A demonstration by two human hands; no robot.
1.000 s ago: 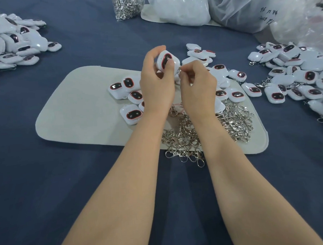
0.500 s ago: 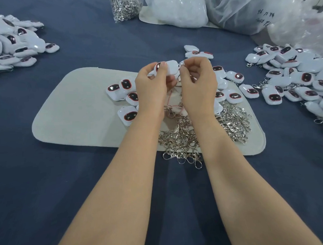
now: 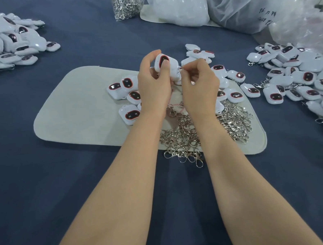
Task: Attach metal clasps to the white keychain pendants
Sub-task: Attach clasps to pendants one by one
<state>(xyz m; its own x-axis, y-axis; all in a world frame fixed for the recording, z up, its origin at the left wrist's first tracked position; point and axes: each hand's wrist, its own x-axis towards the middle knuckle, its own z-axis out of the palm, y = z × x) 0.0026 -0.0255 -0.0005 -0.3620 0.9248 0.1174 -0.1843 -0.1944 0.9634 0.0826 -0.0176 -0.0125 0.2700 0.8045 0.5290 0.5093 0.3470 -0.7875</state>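
Observation:
My left hand (image 3: pixel 153 83) holds a white pendant (image 3: pixel 165 65) upright above the pale mat (image 3: pixel 75 108), its dark red-rimmed face toward me and my thumb on that face. My right hand (image 3: pixel 199 83) pinches something small at the pendant's right edge; what it pinches is hidden by the fingers. A thin pink cord (image 3: pixel 172 95) hangs below between the hands, with a metal clasp (image 3: pixel 172 111) at its lower end. Several loose pendants (image 3: pixel 127 86) lie on the mat to the left, and a pile of silver clasps (image 3: pixel 193 137) lies under my wrists.
A heap of white pendants (image 3: pixel 12 42) lies far left on the blue cloth, and another heap with clasps (image 3: pixel 295 76) at the right. A clear bag of clasps (image 3: pixel 126 4) and white plastic bags (image 3: pixel 179 9) stand at the back.
The pendant has been turned from lying flat between the hands to upright with its dark face toward me. Both hands stay close together above the mat.

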